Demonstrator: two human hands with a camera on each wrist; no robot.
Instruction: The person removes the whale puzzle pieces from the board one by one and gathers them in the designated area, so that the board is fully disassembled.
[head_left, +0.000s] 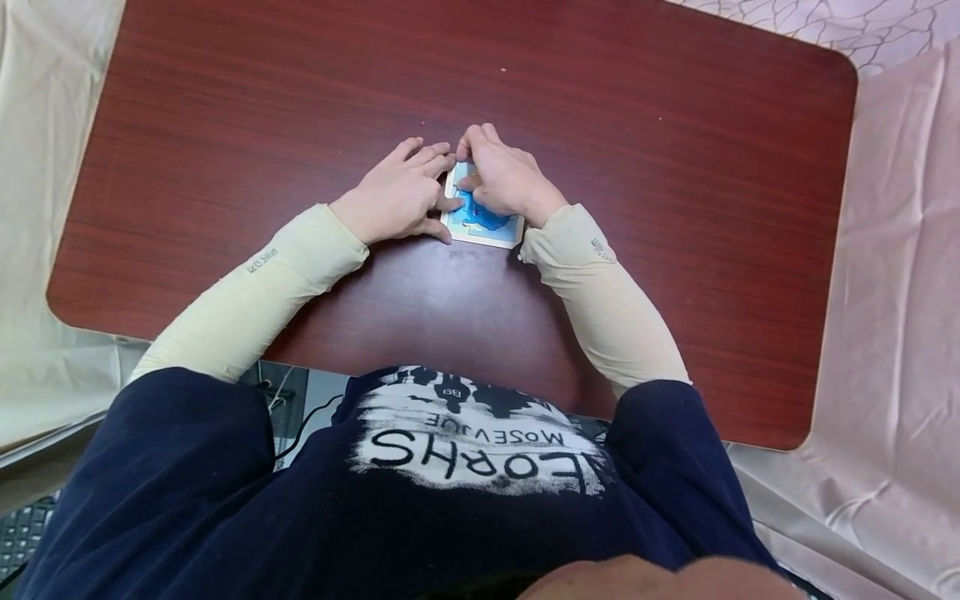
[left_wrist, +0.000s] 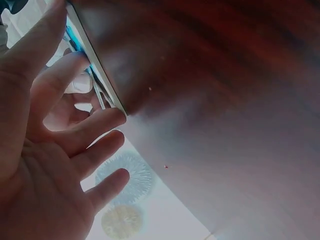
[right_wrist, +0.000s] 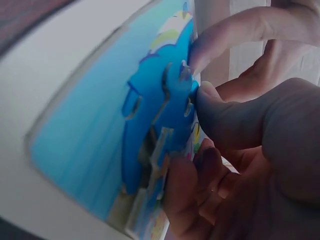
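A small jigsaw puzzle (head_left: 480, 237) with a pale border and a blue picture lies flat on the table between both hands. My left hand (head_left: 401, 196) spreads along its left side, fingers mostly straight, with the index fingertip over the picture and the thumb at the near corner. Above the far part of the puzzle, my right hand (head_left: 510, 175) has curled fingers and pinches a puzzle piece (right_wrist: 159, 155), which tilts up out of the board in the right wrist view. Other blue pieces (right_wrist: 177, 57) sit slightly raised around it. The right fingers hide part of the picture.
The reddish-brown wooden table (head_left: 300, 92) extends around the puzzle, with its near edge at the person's torso. A few tiny specks dot its surface. Pale cloth (head_left: 892, 250) hangs beyond the right side, and cables (head_left: 307, 425) show below the near edge.
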